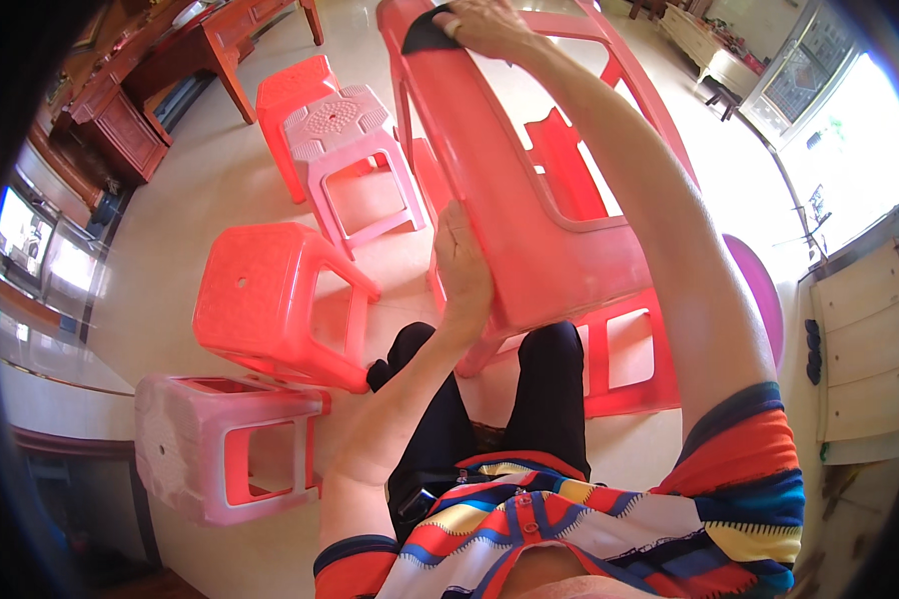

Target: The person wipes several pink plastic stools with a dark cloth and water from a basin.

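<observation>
A red plastic stool [524, 254] is held tilted in front of me, its legs pointing away toward the top of the view. My left hand [464, 273] steadies it along its left side, with the fingers partly hidden by the stool. Near the far end of a leg, my right hand [491, 28] presses a black cloth [428, 34] against the plastic. Beneath the held stool, parts of another red stool [618, 389] show on the floor by my knees.
To my left lie or stand a red stool [247, 288], a faded pink stool [180, 449] on its side, and another pink stool [337, 123] beside a red one [292, 78]. A purple round object [760, 299] is at right. Wooden furniture [120, 131] lines the far left; a pale cabinet [865, 359] stands right.
</observation>
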Motion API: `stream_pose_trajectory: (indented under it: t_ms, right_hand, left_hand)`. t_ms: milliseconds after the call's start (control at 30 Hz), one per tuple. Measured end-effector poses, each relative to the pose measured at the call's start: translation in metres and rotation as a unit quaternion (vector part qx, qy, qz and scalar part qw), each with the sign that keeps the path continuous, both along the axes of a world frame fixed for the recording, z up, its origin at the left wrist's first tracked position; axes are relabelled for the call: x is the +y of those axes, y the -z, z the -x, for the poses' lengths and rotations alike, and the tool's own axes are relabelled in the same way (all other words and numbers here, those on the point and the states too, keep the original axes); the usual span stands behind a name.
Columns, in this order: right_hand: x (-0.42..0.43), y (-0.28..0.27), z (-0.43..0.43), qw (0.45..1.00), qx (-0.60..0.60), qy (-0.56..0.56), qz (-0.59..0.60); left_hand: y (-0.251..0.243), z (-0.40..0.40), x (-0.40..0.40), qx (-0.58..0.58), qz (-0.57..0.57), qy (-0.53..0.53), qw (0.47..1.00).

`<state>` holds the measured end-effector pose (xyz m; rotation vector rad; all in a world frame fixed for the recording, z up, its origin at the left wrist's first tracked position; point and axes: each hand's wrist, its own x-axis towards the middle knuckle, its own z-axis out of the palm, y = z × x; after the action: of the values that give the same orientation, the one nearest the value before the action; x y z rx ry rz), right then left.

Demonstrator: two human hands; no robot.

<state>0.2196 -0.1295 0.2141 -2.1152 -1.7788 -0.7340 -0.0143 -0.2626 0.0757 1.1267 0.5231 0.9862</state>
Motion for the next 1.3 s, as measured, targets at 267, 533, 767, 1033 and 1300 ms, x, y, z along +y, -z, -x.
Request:
stream_pose_trajectory:
  t_ms: [267,533,767,1033,1300]
  right_hand:
    - [-0.103,0.0,-0.139,0.961,-0.252,0.106,-0.046]
    - [-0.201,0.038,-0.131,0.928,0.352,-0.123,-0.024]
    - [-0.323,0.059,-0.033,0.969,0.245,-0.032,-0.027]
    - [-0.341,0.057,0.103,1.0,0.024,-0.001,0.012]
    - [-0.279,0.067,0.164,0.984,0.043,-0.147,-0.09]
  left_hand:
    - [0.002,-0.019,-0.008,-0.013,-0.069,-0.035,0.997]
    - [0.002,-0.005,0.0,-0.035,0.014,-0.014,0.999]
    - [-0.003,-0.006,0.001,-0.062,0.016,0.005,0.998]
    - [-0.012,-0.003,0.0,-0.013,0.043,0.014,0.999]
    - [0.002,-0.005,0.01,-0.066,-0.014,0.067,0.995]
